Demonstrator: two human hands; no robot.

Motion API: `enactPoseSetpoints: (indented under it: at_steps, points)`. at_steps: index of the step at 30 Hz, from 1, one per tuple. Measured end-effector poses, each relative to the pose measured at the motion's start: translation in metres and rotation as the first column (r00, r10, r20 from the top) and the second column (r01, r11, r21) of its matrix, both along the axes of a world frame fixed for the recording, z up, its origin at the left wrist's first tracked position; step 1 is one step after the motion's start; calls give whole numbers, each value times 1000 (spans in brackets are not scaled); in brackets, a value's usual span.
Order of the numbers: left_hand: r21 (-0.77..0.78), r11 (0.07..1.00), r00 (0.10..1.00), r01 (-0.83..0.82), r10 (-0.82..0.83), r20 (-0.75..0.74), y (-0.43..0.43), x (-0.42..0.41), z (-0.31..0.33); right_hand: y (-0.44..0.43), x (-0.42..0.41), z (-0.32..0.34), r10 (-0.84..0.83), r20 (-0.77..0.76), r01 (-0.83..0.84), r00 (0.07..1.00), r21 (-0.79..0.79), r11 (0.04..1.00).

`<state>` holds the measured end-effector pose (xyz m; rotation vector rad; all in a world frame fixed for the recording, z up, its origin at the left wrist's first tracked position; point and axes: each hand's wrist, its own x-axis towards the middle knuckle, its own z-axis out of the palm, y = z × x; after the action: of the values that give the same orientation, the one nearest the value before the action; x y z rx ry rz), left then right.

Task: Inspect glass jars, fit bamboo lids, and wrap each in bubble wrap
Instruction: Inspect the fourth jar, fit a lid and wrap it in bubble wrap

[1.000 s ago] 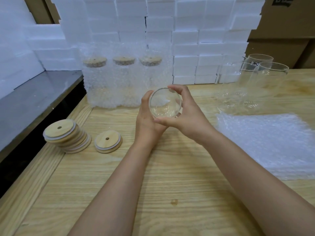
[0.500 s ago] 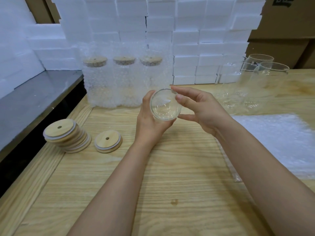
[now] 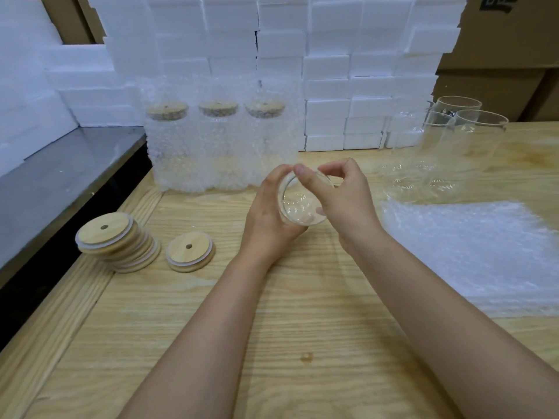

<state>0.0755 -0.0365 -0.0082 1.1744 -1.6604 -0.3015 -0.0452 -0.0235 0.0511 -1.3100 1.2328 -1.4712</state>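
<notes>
Cradling the glass jar (image 3: 302, 204), my left hand (image 3: 269, 219) wraps fingers around its side. My right hand (image 3: 344, 201) pinches its rim, thumb inside.

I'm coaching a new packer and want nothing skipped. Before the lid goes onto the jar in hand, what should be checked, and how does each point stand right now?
1. Jar held securely: ok. The left hand cups the glass jar, and the right hand grips its rim.
2. Jar free of chips or cracks: cannot tell; the glass is too clear and blurred to judge.
3. Mouth open, no lid on: ok.
4. Lid within reach: ok. A single bamboo lid lies beside the lid stack.
5. A hand free to take the lid: not ok; both hold the jar.
6. Wrap ready: ok. A bubble wrap sheet lies flat on the table.
</notes>
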Motion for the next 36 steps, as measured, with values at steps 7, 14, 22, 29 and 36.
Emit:
enactPoseSetpoints:
  at_steps: [7, 14, 22, 29, 36]
  points:
    - [12, 1000, 999, -29, 30, -25, -3, 2, -1, 3, 3, -8, 48, -310, -91, 950, -126, 988]
    - [1, 998, 996, -56, 56, -72, -3, 5, 0, -3, -25, 5, 343, -475, -412, 811, -46, 910]
    - [42, 999, 972, 24, -13, -236, 1, 1, 6, -13, -48, 1, 446, -540, -544, 714, -26, 839]
    - [-106, 994, 959, 36, -64, -277, 9, -2, 11, -14, -42, -31, 333, -598, -478, 729, -97, 873]
    - [-34, 995, 920, 98, -103, -378, 8, 0, 15, -1, -20, -44, 228, -360, -310, 905, -189, 932]
